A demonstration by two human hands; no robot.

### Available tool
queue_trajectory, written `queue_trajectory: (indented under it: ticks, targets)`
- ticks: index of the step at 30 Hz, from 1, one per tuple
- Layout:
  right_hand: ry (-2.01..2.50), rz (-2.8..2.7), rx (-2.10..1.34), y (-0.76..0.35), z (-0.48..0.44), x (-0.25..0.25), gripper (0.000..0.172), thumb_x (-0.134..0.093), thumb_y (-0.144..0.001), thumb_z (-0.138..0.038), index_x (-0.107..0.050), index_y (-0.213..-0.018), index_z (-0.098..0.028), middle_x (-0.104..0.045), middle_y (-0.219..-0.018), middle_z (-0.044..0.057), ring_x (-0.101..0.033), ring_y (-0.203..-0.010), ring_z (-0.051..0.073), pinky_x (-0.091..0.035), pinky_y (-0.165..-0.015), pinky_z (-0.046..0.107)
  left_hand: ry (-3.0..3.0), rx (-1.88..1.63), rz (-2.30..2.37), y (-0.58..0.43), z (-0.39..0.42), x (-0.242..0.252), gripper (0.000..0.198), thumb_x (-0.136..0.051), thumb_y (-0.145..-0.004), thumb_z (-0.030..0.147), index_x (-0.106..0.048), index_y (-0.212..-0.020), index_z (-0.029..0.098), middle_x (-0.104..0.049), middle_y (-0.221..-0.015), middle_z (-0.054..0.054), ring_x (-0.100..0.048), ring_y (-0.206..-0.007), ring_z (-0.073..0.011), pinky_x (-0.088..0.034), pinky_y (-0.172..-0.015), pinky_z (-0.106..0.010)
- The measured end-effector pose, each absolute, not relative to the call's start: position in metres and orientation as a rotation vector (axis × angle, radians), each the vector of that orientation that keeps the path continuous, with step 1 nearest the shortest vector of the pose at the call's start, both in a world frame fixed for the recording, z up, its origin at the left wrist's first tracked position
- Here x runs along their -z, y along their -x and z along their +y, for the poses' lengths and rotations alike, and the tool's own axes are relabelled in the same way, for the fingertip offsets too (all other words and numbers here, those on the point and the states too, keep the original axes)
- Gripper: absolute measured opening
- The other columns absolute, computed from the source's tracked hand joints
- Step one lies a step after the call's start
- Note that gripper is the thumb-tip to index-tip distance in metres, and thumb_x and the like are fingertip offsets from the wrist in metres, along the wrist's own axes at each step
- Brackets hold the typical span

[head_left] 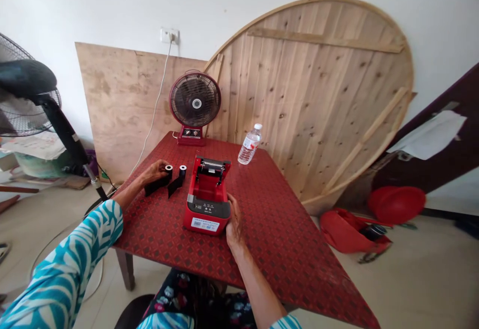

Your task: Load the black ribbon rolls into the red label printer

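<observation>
A small red printer [207,200] with its lid open sits on the red patterned table [277,224]. My right hand [234,222] rests against the printer's right front corner, fingers laid along its side. Left of the printer stand two small spools [175,175] with black ribbon trailing from them. My left hand [156,169] is curled around the left spool [168,169]; the right spool [182,170] stands free beside it.
A red desk fan [194,104] stands at the table's far edge, a water bottle [250,144] to its right. A black standing fan [26,94] is at left. Wooden boards lean on the wall. Red bags and a basin [395,203] lie on the floor at right.
</observation>
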State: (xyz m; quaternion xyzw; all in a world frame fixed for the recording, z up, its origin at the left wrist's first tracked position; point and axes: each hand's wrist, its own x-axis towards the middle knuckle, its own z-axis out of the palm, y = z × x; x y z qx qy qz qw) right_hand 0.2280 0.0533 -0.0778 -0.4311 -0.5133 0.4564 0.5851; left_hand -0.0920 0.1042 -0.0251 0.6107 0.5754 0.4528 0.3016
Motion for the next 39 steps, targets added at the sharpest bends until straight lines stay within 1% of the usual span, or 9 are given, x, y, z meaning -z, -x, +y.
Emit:
queue_trajectory:
  ticks: [7,10,13,17,20,24,28,34,39]
  targets:
    - [1.036,-1.211,-1.084,-0.229,0.050,0.074,0.052,-0.046,-0.086,-0.059,-0.061,-0.121,-0.023,-0.067,-0.121,0.007,-0.058,-0.112,0.025,-0.043,-0.096,0.039,-1.679,-1.057,1.509,0.095,0.123,0.008,0.051,-0.061,-0.065,0.028,-0.061,-0.115,0.019,-0.070,-0.115,-0.010,-0.064,-0.106,-0.0250,-0.051,-0.088,-0.034]
    - [1.025,-1.234,-1.068,-0.229,0.050,0.074,0.049,-0.046,-0.087,-0.056,-0.061,-0.120,-0.023,-0.066,-0.123,0.006,-0.058,-0.114,0.024,-0.043,-0.097,0.039,-1.772,-0.933,1.535,0.081,0.134,-0.001,0.045,-0.062,-0.058,0.021,-0.069,-0.103,0.021,-0.073,-0.106,-0.007,-0.063,-0.106,-0.0272,-0.049,-0.088,-0.032]
    - [1.007,-1.243,-1.064,-0.229,0.052,0.077,0.046,-0.047,-0.088,-0.054,-0.060,-0.120,-0.024,-0.065,-0.125,0.006,-0.057,-0.117,0.024,-0.043,-0.098,0.039,-1.844,-0.824,1.590,0.064,0.141,-0.004,0.033,-0.062,-0.052,0.015,-0.073,-0.081,0.023,-0.074,-0.080,-0.003,-0.066,-0.091,-0.0271,-0.048,-0.079,-0.029]
    - [0.982,-1.254,-1.037,-0.229,0.055,0.080,0.045,-0.045,-0.089,-0.054,-0.061,-0.120,-0.025,-0.065,-0.123,0.006,-0.057,-0.117,0.024,-0.043,-0.100,0.040,-1.894,-0.820,1.612,0.051,0.138,-0.010,0.021,-0.061,-0.054,0.018,-0.070,-0.072,0.023,-0.066,-0.062,0.001,-0.064,-0.074,-0.0224,-0.046,-0.070,-0.026]
    - [0.972,-1.260,-1.009,-0.228,0.056,0.079,0.044,-0.047,-0.088,-0.053,-0.063,-0.116,-0.024,-0.066,-0.120,0.006,-0.057,-0.117,0.024,-0.042,-0.101,0.041,-1.914,-0.863,1.584,0.055,0.126,-0.025,0.023,-0.062,-0.058,0.026,-0.069,-0.079,0.020,-0.067,-0.068,0.000,-0.063,-0.070,-0.0206,-0.047,-0.067,-0.027]
    - [0.935,-1.201,-0.974,-0.222,0.057,0.076,0.043,-0.049,-0.086,-0.054,-0.066,-0.112,-0.024,-0.068,-0.114,0.006,-0.058,-0.112,0.023,-0.042,-0.101,0.041,-1.792,-1.035,1.417,0.061,0.095,-0.056,0.051,-0.064,-0.068,0.043,-0.064,-0.111,0.016,-0.072,-0.090,-0.006,-0.065,-0.076,-0.0217,-0.050,-0.068,-0.029]
    - [0.895,-1.172,-0.955,-0.218,0.060,0.075,0.042,-0.050,-0.086,-0.054,-0.067,-0.111,-0.024,-0.069,-0.112,0.005,-0.060,-0.107,0.023,-0.043,-0.100,0.041,-1.598,-1.011,1.171,0.044,0.064,-0.075,0.069,-0.080,-0.060,0.049,-0.062,-0.119,0.018,-0.073,-0.096,-0.009,-0.067,-0.075,-0.0221,-0.052,-0.065,-0.028]
    - [0.874,-1.181,-0.949,-0.217,0.061,0.072,0.037,-0.050,-0.086,-0.048,-0.067,-0.109,-0.024,-0.069,-0.111,0.005,-0.059,-0.108,0.022,-0.043,-0.100,0.040,-1.673,-0.889,1.086,-0.005,0.054,-0.074,0.062,-0.077,-0.065,0.054,-0.066,-0.113,0.018,-0.073,-0.099,-0.009,-0.068,-0.081,-0.0226,-0.053,-0.070,-0.030]
    - [0.859,-1.159,-0.937,-0.212,0.063,0.071,0.034,-0.048,-0.086,-0.043,-0.068,-0.107,-0.024,-0.068,-0.108,0.004,-0.059,-0.107,0.021,-0.042,-0.100,0.038,-2.166,-0.664,1.375,-0.030,0.058,-0.079,0.047,-0.069,-0.075,0.045,-0.069,-0.115,0.021,-0.074,-0.099,-0.006,-0.068,-0.089,-0.0248,-0.051,-0.082,-0.032]
